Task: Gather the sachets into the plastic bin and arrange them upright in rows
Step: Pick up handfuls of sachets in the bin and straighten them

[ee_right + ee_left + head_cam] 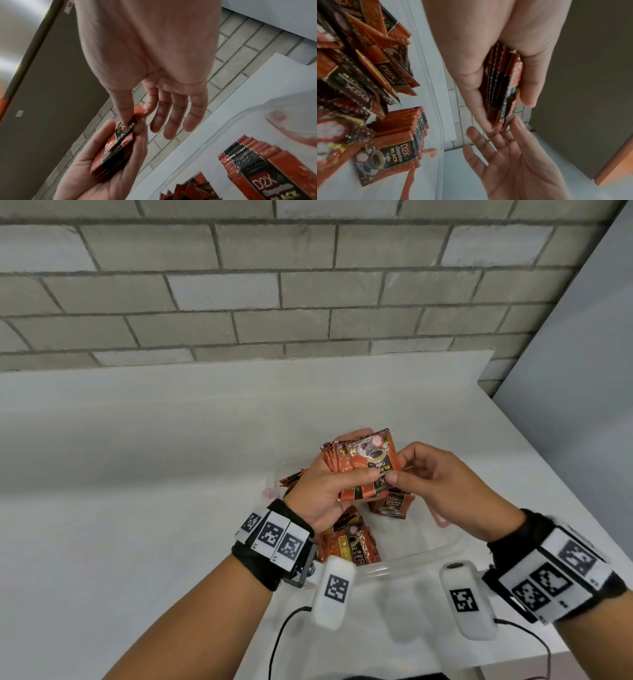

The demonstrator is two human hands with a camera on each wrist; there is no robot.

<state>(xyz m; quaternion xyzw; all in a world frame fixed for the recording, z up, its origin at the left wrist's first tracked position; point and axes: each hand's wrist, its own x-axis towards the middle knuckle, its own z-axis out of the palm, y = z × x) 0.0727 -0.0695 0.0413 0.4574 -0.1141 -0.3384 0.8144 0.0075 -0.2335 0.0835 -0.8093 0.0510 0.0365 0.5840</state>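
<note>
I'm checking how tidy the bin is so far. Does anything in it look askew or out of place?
Yes. In the clear plastic bin, one row of sachets stands neatly, but a loose pile beside it lies tilted and overlapping. The left hand holds a stack of sachets above.

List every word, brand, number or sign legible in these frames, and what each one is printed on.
"D2X", "BLACK", "Coffee": front sachet of the upright row in the plastic bin.
"D2X", "BLACK": the same row, right wrist view.
"D2X": loose sachets in the bin.
"BLA…", "Coffee", partly covered: stack of sachets held by the left hand.
Square coded markers, no words: wristbands.
Small line under "D2X": blurred.
Wall sticker: unreadable.
</note>
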